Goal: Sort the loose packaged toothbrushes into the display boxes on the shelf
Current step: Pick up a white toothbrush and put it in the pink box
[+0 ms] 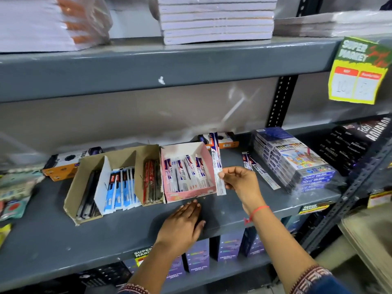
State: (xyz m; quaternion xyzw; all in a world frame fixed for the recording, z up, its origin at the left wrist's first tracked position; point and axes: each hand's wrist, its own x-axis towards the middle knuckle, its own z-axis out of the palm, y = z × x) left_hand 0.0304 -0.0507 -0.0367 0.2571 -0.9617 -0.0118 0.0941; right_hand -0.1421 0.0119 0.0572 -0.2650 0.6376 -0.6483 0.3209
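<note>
A pink display box [191, 195] on the grey shelf [118, 232] holds several white-and-blue packaged toothbrushes. My right hand [241, 180] pinches one long packaged toothbrush [216, 158] upright beside the box's right wall. My left hand [184, 221] lies flat on the shelf, fingertips at the box's front edge, holding nothing. Two loose packaged toothbrushes [257, 169] lie on the shelf to the right of my right hand. A brown cardboard box [73, 192] to the left holds black, blue-white and red-black packs in separate sections.
Wrapped colour-pencil boxes [294, 158] are stacked at the right, black packs [352, 141] beyond them. Orange-and-white boxes [63, 164] sit behind the cardboard box. Teal packets [14, 192] lie at far left. A yellow price sign [358, 71] hangs from the upper shelf, which carries paper stacks.
</note>
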